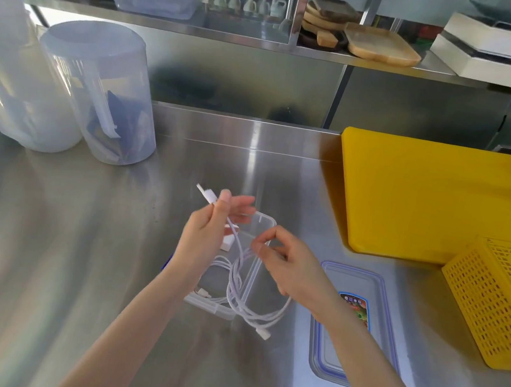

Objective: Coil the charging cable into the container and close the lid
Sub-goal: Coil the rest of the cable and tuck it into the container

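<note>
A white charging cable [239,294] hangs in loose loops over a clear rectangular container [267,225] standing open on the steel counter. My left hand [207,236] pinches the cable just below one white plug, which sticks up to the left. My right hand [286,262] pinches a strand above the container's right wall. Some loops lie inside the container; others spill over its right front corner, where another plug rests on the counter. The clear lid [347,325] with blue trim and a coloured label lies flat to the right of the container, partly under my right forearm.
A yellow cutting board [440,199] lies at the back right, with a yellow perforated basket [504,306] in front of it. Two tall clear plastic pitchers [96,91] stand at the back left. A shelf above holds a clear box, wooden trays and white boxes.
</note>
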